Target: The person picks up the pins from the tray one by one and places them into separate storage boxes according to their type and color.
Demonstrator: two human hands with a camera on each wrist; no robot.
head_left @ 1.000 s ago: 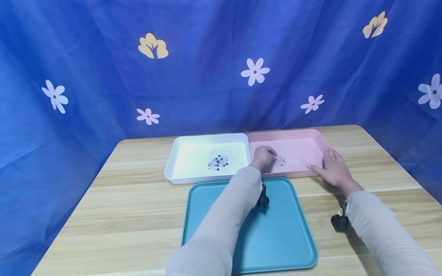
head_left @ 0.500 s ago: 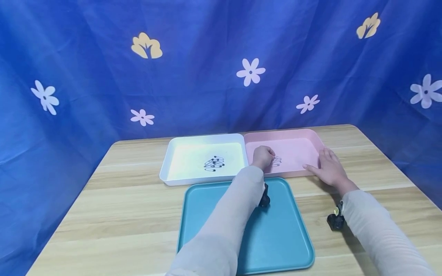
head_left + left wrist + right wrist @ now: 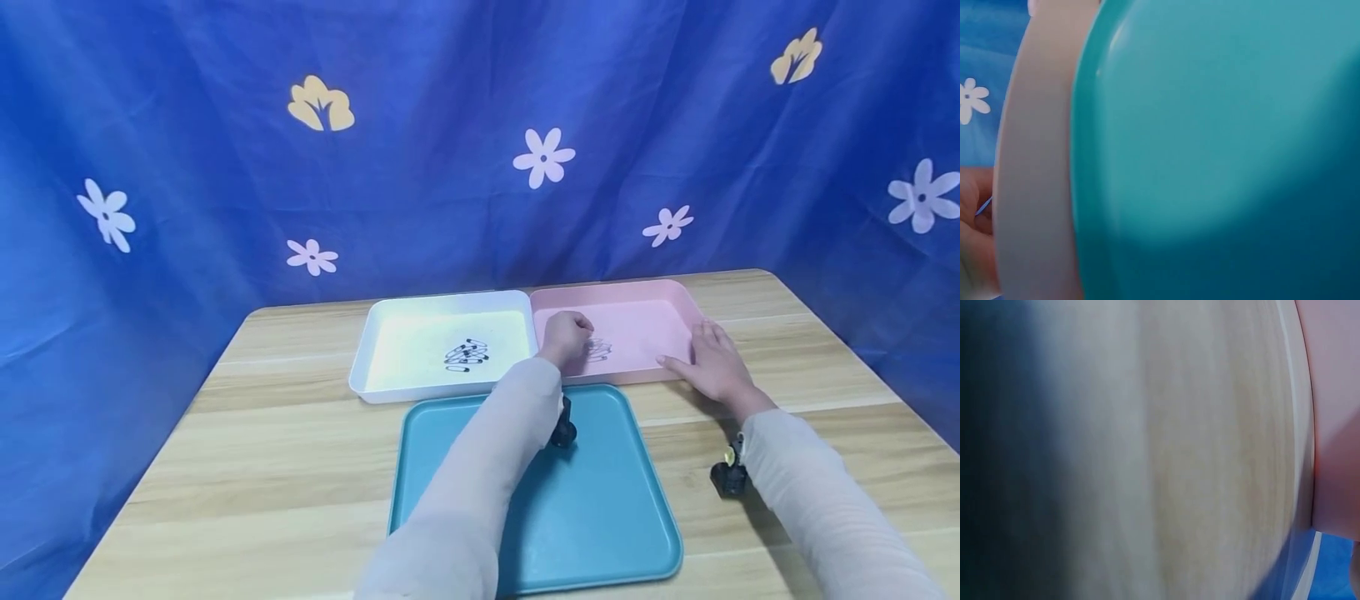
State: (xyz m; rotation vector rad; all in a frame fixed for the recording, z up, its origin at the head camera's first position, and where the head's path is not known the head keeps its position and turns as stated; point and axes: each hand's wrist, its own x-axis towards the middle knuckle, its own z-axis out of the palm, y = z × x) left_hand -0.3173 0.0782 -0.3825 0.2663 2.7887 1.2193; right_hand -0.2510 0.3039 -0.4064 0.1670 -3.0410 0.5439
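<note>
My left hand [image 3: 566,335] is over the left part of the pink tray [image 3: 637,325], its fingertips drawn together. A thin wire-like sliver, seemingly a safety pin [image 3: 984,205], shows between those fingers in the left wrist view. Just beside the hand lies a small pile of pale safety pins [image 3: 598,350] on the tray floor. Several dark-ended safety pins [image 3: 467,354] form a heap in the white tray [image 3: 390,379]. At the pink tray's right front corner my right hand [image 3: 718,367] rests against the wall with fingers spread.
A teal tray [image 3: 600,500] lies in front of both smaller trays, under my left forearm. The wooden table [image 3: 247,467] reaches out on either side. Behind it hangs a blue flowered curtain [image 3: 427,167]. Black wrist cameras [image 3: 729,479] hang below the sleeves.
The head view has shifted slightly. My left hand has drawn a little up and left from the pale pins. My right hand has stayed at the tray corner.
</note>
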